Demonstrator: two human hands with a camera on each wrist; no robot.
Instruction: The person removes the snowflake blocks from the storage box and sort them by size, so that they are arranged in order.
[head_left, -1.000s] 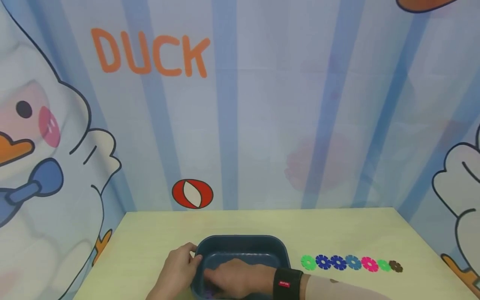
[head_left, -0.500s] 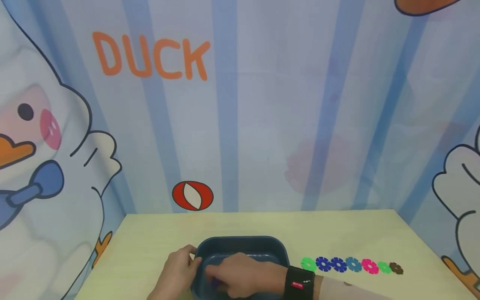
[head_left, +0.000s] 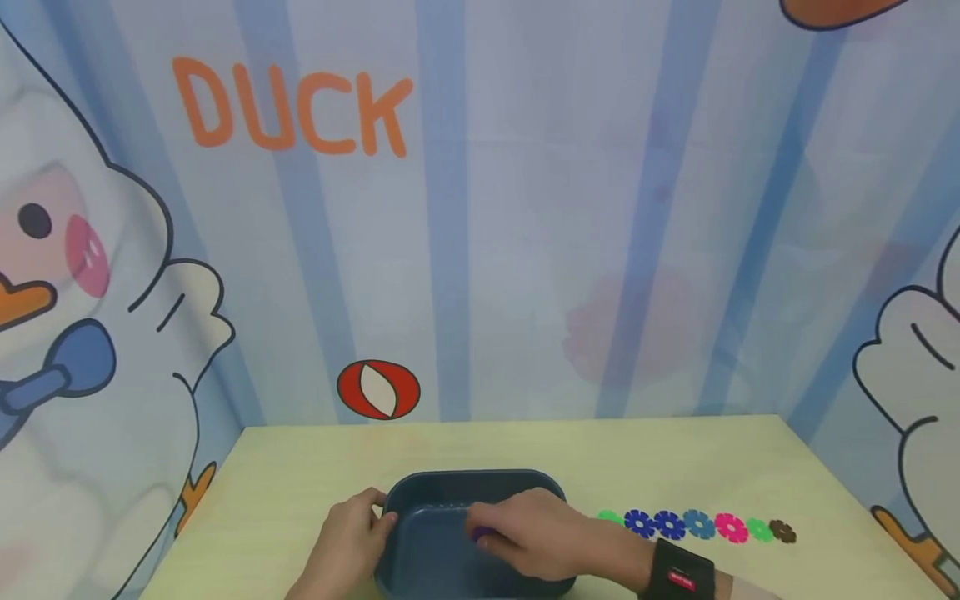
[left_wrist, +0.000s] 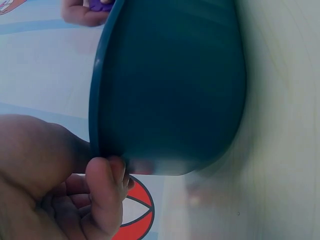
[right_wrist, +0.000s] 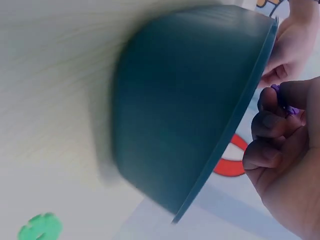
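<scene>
A dark blue-green plastic basin point(head_left: 435, 562) stands on the table in front of me. My left hand point(head_left: 343, 542) holds its left rim, thumb and fingers on either side of the edge, as the left wrist view shows of the basin wall point(left_wrist: 170, 90). Over the basin's right half, my right hand point(head_left: 534, 533) pinches a small purple snowflake disc point(head_left: 482, 533) between thumb and curled fingers. In the right wrist view that purple disc point(right_wrist: 291, 108) is mostly hidden by the fingers, which are above the rim. The visible basin floor is bare.
To the right of the basin lies a row of flower-shaped discs: green, dark blue point(head_left: 670, 525), light blue point(head_left: 699, 524), pink point(head_left: 731, 527), a smaller green and a brown one point(head_left: 783, 532). A printed duck curtain point(head_left: 525, 250) hangs behind the pale yellow table point(head_left: 315, 450).
My right hand has lifted from low in the basin's left side and moved right and up with the purple disc. The left hand keeps its hold on the rim.
</scene>
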